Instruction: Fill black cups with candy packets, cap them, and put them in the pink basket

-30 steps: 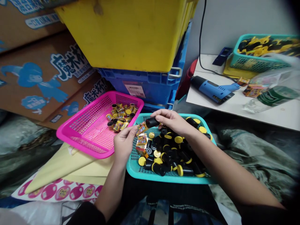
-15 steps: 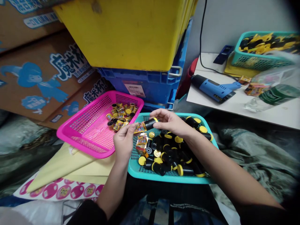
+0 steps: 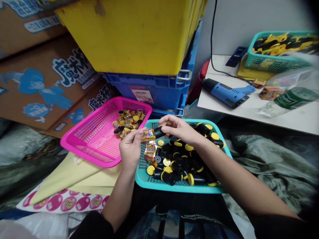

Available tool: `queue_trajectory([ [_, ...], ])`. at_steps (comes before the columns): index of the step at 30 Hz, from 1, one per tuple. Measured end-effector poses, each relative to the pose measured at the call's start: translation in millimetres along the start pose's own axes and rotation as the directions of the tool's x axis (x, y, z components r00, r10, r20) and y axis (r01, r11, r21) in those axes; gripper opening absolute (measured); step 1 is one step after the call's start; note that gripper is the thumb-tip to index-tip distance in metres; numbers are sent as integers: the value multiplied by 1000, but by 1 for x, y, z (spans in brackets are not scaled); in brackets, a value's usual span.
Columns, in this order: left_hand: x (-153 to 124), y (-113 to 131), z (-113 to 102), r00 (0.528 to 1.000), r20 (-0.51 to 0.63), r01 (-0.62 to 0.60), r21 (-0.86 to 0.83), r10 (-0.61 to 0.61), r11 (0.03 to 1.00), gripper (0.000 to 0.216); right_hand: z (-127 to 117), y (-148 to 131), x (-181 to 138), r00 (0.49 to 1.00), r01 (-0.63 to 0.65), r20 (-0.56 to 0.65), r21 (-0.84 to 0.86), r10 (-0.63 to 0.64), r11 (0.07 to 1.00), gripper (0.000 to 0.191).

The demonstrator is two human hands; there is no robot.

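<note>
My left hand [image 3: 131,149] pinches a colourful printed label sleeve [image 3: 148,135] over the near-left part of a teal basket [image 3: 149,181]. My right hand [image 3: 178,127] grips a small black cylinder [image 3: 159,132] and holds its end at the sleeve. The teal basket holds several black cylinders with yellow caps [image 3: 189,159] and a few loose printed sleeves [image 3: 151,151]. Left of it, a pink basket [image 3: 87,141] holds several cylinders wrapped in printed labels [image 3: 128,121].
Yellow crate [image 3: 139,33] on a blue crate [image 3: 159,89] stands behind the baskets; printed cardboard boxes [image 3: 45,83] are at left. A white table [image 3: 274,116] at right carries a blue heat gun [image 3: 225,93], a bottle [image 3: 289,101] and another teal basket [image 3: 274,61]. Sticker sheets [image 3: 64,200] lie below.
The black cylinder has gone further into the sleeve; both hands have drawn closer together and shifted slightly up and left over the teal basket.
</note>
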State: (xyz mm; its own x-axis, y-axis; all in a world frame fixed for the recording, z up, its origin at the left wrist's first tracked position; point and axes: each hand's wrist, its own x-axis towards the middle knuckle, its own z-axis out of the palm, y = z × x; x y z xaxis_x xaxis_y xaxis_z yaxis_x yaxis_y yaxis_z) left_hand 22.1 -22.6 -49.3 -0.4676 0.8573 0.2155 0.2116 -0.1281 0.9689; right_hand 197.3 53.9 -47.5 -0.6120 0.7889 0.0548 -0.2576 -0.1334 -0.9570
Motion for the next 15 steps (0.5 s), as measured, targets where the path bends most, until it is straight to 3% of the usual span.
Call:
queue_trajectory([
  [6, 0, 0, 0, 998, 34, -48, -3, 48, 999, 24, 3, 3, 1, 1000, 19, -4, -2, -19, 1000, 32],
  [9, 1, 2, 2, 997, 75, -8, -54, 12, 999, 24, 7, 6, 1, 996, 93, -8, -47, -93, 995, 35],
  [12, 2, 5, 2, 988, 153, 45, -104, -29, 994, 26, 13, 10, 1, 986, 156, -41, -82, -160, 984, 39],
  [15, 2, 10, 1, 973, 230, 35, -153, 1, 988, 31, 16, 12, 0, 988, 147, -39, -21, -148, 989, 42],
])
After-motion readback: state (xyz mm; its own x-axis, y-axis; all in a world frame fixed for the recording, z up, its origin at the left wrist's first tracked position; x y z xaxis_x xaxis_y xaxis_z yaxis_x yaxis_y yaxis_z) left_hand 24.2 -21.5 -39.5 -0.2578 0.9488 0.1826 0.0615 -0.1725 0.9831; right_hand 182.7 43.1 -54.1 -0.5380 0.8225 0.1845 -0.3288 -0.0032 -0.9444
